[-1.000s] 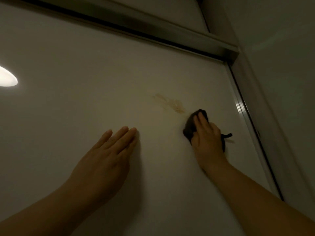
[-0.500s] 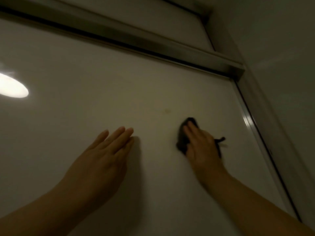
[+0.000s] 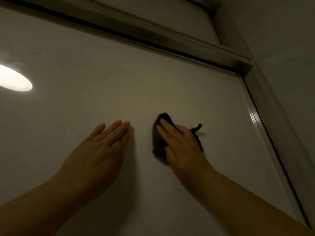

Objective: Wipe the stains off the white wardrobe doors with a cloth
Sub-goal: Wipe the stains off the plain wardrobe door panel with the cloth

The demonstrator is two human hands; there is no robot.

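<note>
Wardrobe door (image 3: 119,74), glossy, dimly lit: left hand (image 3: 100,150) flat, right hand (image 3: 180,145) pressing cloth (image 3: 157,142).

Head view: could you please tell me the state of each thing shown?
wardrobe door, no stain visible in the dim light
left hand, flat against it, fingers straight, holding nothing
right hand, flat fingers pressing the cloth onto it
cloth, dark, bunched under the right hand
</note>
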